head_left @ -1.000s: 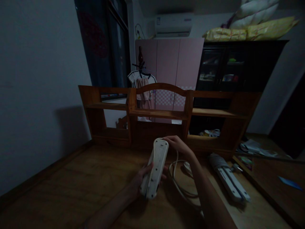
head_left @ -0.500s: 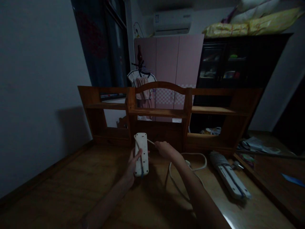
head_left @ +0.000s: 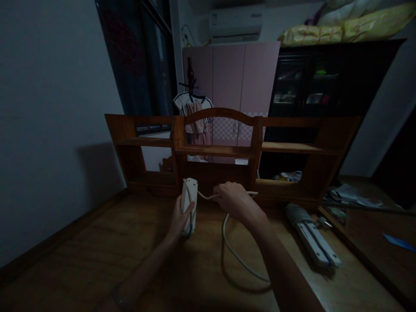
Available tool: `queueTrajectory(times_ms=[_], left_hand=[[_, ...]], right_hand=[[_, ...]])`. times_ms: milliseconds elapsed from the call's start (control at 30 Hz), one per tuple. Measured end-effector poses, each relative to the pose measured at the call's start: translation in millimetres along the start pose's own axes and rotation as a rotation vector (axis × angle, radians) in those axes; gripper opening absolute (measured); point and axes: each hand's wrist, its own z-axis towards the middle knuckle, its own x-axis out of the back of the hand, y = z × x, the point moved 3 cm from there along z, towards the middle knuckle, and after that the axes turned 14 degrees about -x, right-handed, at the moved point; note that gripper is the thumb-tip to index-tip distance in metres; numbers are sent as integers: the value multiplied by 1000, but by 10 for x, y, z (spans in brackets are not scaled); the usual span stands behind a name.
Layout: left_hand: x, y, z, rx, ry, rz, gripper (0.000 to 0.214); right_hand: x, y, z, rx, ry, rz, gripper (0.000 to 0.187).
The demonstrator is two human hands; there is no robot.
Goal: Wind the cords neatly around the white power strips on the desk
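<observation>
My left hand (head_left: 178,216) is closed around a white power strip (head_left: 192,190), held upright and tilted above the wooden surface, with its thumb pressed over the cord running along the strip. From the strip's upper end the white cord (head_left: 205,197) passes across to my right hand (head_left: 234,200), whose fingers are wrapped round it. More of that cord loops down onto the surface below and behind my right forearm. Off to the right lies a second power strip (head_left: 316,247), its own cord (head_left: 298,214) wound tightly about one end.
A wooden shelf unit (head_left: 216,151) stands along the far edge of the wooden surface (head_left: 130,251). On the left rises a pale wall (head_left: 55,130). A small metallic object (head_left: 323,222) sits beside the second strip, and a raised wooden edge (head_left: 357,249) runs along the right.
My left hand has turned the power strip so its narrow side shows more. My right hand has moved slightly right and up, drawing the cord along, and the loop on the surface has shifted.
</observation>
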Motion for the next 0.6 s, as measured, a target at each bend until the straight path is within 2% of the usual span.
queueTrajectory(times_ms=[100, 233, 467, 600], left_hand=[[-78, 60, -48, 0, -85, -67, 52], [-200, 170, -169, 41, -204, -106, 60], [-360, 349, -409, 64, -361, -108, 68], [-347, 320, -477, 67, -428, -11, 74]], right_hand=[[230, 32, -109, 70, 91, 75, 23], [441, 123, -212, 124, 137, 255, 22], [636, 295, -323, 189, 258, 519, 19], [719, 425, -356, 183, 341, 653, 18]])
